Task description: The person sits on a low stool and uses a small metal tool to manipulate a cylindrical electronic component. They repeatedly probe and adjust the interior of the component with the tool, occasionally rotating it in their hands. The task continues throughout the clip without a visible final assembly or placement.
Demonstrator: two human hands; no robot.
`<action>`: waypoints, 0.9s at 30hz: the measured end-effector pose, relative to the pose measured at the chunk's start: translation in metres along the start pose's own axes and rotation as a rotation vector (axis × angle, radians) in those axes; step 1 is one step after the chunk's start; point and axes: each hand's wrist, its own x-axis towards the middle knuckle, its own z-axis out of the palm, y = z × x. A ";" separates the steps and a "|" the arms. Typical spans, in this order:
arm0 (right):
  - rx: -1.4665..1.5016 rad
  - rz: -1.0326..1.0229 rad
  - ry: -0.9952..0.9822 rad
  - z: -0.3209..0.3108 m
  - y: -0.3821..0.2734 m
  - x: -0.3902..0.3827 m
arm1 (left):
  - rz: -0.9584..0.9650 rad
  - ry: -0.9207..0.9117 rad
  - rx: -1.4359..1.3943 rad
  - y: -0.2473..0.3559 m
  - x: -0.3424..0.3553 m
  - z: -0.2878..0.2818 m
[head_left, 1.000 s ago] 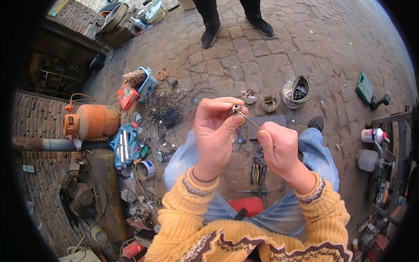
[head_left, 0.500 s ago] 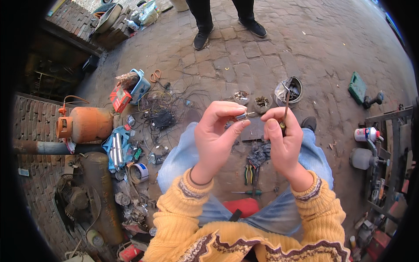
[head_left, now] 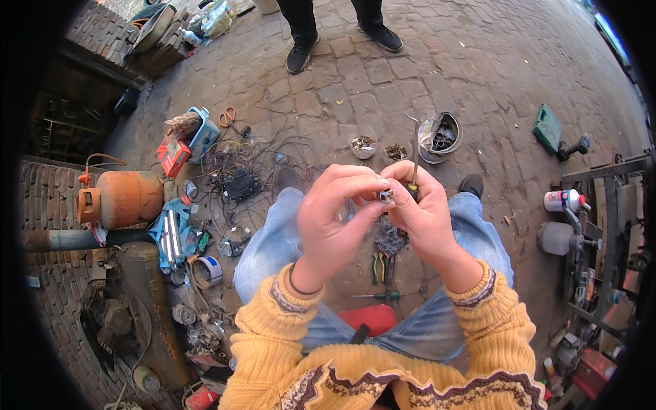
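Between thumb and fingers, my left hand (head_left: pixel 336 213) pinches a small silver metal part (head_left: pixel 386 196), its end turned up toward me. My right hand (head_left: pixel 429 222) is closed around a hooked pick (head_left: pixel 415 147), whose thin shaft points away from me with its bent tip at the top. The right thumb and fingertips meet the small part, so both hands touch at it. Just beyond the hands stand a tub of small metal bits (head_left: pixel 363 145) and a second tub (head_left: pixel 395 153). Below them on the ground lie pliers (head_left: pixel 379 268), a dark rag (head_left: pixel 389 239) and a green-handled screwdriver (head_left: pixel 386 296).
A metal pot (head_left: pixel 441 137) stands beyond my right hand. Tangled wires (head_left: pixel 236 171), an orange gas cylinder (head_left: pixel 128 198) and a blue bin (head_left: pixel 203 135) are at left. A metal frame (head_left: pixel 608 239) lines the right. A person's shoes (head_left: pixel 301 56) show ahead.
My right hand has moved left to meet the left hand at the small part. The hooked pick has come along, and the small part's end has turned upward. The view has shifted slightly.
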 end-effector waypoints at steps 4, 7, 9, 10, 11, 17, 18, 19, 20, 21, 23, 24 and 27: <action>-0.395 -0.242 0.119 0.005 -0.005 -0.002 | -0.003 0.024 0.032 -0.001 0.001 -0.003; -0.502 -0.368 0.184 0.008 -0.007 -0.002 | -0.059 0.025 0.043 -0.002 0.002 -0.005; -0.577 -0.422 0.174 0.007 -0.008 -0.005 | -0.066 0.022 0.019 -0.004 0.002 -0.005; -0.639 -0.464 0.175 0.006 -0.008 -0.004 | -0.072 0.020 0.008 -0.005 0.002 -0.006; -0.701 -0.506 0.176 0.005 -0.008 -0.004 | -0.076 0.002 0.006 -0.005 0.001 -0.006; -0.837 -0.671 0.230 0.002 -0.004 -0.002 | -0.096 0.006 -0.039 -0.008 0.000 -0.005; -0.851 -0.711 0.223 0.002 -0.004 -0.001 | -0.093 0.005 -0.043 -0.008 0.000 -0.005; -0.858 -0.750 0.217 0.001 -0.003 0.001 | -0.091 0.003 -0.047 -0.009 0.000 -0.005; -0.872 -0.786 0.214 0.000 -0.003 0.002 | -0.089 -0.001 -0.047 -0.009 0.000 -0.005; -0.874 -0.804 0.204 0.000 -0.003 0.003 | -0.086 -0.004 -0.047 -0.010 0.000 -0.006; -0.896 -0.825 0.197 -0.003 -0.004 0.003 | -0.087 -0.019 -0.073 -0.011 0.000 -0.006; -0.887 -0.839 0.189 -0.003 -0.004 0.004 | -0.090 -0.029 -0.099 -0.011 0.000 -0.005; -0.873 -0.859 0.185 -0.004 -0.004 0.005 | -0.157 -0.054 -0.226 -0.010 -0.001 -0.004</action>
